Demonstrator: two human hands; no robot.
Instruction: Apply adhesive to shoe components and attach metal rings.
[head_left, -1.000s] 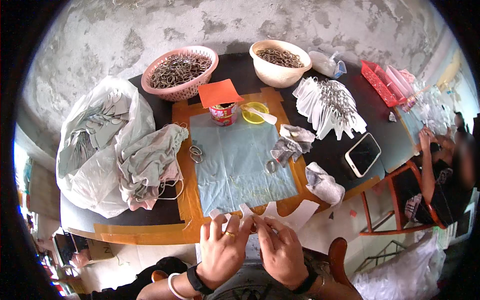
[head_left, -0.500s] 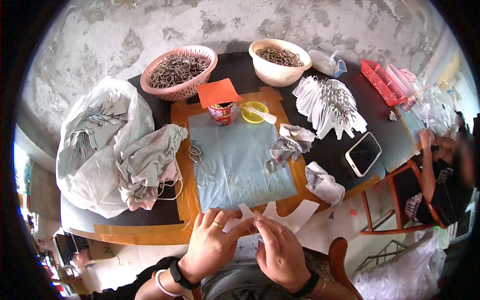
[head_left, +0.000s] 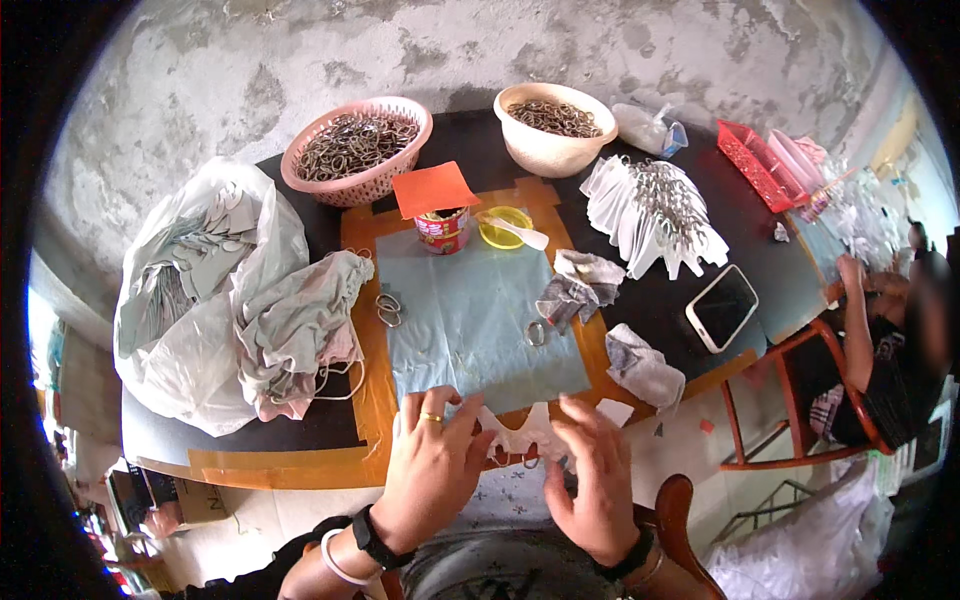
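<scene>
A white piece with a zigzag, pointed edge (head_left: 537, 420) is stretched between my two hands at the table's front edge. My left hand (head_left: 432, 465) is closed on its left end, a ring on one finger. At the right end my right hand (head_left: 592, 478) grips it with curled fingers. Small metal rings (head_left: 530, 462) hang at the piece's lower edge. Just beyond lies a blue sheet (head_left: 470, 350) taped to the table, with loose metal rings (head_left: 388, 310) on its left and another ring (head_left: 536, 333) on its right.
Behind stand a pink basket (head_left: 300, 182) and a cream bowl (head_left: 555, 155) of metal rings. A red tin (head_left: 442, 236) and yellow dish (head_left: 508, 240) sit mid-table. White ringed pieces (head_left: 655, 215), cloths (head_left: 645, 368) and a phone (head_left: 722, 308) lie right; a plastic bag (head_left: 185, 380) left. Another person sits far right.
My hands have moved apart from their close pinch at the middle. The white piece now spreads between them, and small rings show at its lower edge.
</scene>
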